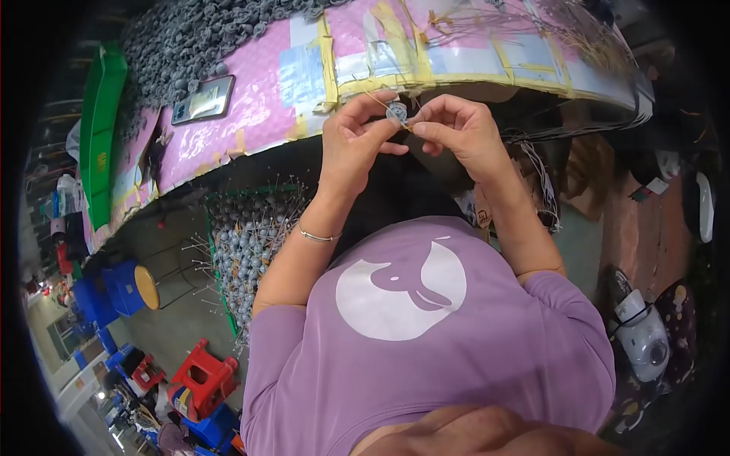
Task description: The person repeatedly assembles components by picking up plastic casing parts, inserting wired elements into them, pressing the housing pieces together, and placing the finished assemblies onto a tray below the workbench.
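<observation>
A small grey-blue rose-shaped flower [396, 112] is pinched between the thumb and fingers of my left hand [354, 138], just past the near edge of the table. My right hand [461, 135] is beside it, thumb and forefinger pressed together on a thin yellow strand [409, 128] at the flower's underside. Whether the strand is wire, tape or thread is too small to tell. Fingers partly cover the flower's base. Farther up the pink-covered table [262, 114], a heap of similar grey flowers [182, 45] spreads across the far left.
A phone [203, 100] lies on the table, left of my hands. Thin stems [525, 26] are at the far right. Below left stands a green-edged crate of stemmed grey flowers [247, 239]. A green tray [103, 137], red stool [204, 378] and white fan-like device [646, 346] surround me.
</observation>
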### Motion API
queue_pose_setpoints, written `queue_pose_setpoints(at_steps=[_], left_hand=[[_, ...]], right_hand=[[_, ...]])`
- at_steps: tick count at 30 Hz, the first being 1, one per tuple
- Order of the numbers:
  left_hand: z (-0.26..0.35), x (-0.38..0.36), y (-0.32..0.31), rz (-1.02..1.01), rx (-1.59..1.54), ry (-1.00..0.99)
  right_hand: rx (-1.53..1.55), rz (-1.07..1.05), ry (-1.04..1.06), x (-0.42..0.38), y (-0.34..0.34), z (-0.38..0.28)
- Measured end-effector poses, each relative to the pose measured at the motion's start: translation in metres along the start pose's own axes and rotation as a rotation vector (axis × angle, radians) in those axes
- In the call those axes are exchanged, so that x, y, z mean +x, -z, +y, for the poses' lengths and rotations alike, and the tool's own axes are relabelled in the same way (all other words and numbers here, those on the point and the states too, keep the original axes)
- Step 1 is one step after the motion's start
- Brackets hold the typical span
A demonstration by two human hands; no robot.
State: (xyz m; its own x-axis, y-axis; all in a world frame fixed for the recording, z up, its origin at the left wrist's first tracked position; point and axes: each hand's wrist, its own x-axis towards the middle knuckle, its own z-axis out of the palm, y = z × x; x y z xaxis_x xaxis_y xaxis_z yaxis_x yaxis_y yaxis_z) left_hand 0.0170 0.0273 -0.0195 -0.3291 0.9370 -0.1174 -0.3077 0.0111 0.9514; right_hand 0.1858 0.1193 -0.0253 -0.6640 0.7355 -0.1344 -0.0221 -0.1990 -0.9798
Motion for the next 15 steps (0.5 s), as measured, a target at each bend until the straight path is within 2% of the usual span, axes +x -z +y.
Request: queue_pose_setpoints(at_steps=[3, 6, 9, 10, 13, 14, 15], left_hand=[[0.001, 0.001, 0.001, 0.046, -0.051, 0.047], [0.001, 0.002, 0.003, 0.056, -0.122, 0.059], [0.005, 0.000, 0.006, 0.040, -0.167, 0.082], [0.006, -0.001, 0.006, 0.019, -0.149, 0.085], [0.013, -0.010, 0.004, -0.047, -0.096, 0.094], [0.016, -0.013, 0.001, -0.074, -0.078, 0.098], [0.018, -0.016, -0.001, -0.103, -0.059, 0.101]], right_hand=[[0.075, 0.046, -0.037, -0.006, -0.001, 0.003], [0.124, 0.007, -0.024, -0.015, -0.004, 0.011], [0.050, -0.043, 0.072, -0.022, -0.012, 0.028], [-0.011, -0.034, 0.122, -0.023, -0.014, 0.033], [-0.456, 0.052, 0.359, -0.012, -0.004, 0.024], [-0.193, 0.088, 0.263, -0.006, -0.003, 0.027], [0.016, -0.025, 0.276, -0.001, 0.002, 0.019]])
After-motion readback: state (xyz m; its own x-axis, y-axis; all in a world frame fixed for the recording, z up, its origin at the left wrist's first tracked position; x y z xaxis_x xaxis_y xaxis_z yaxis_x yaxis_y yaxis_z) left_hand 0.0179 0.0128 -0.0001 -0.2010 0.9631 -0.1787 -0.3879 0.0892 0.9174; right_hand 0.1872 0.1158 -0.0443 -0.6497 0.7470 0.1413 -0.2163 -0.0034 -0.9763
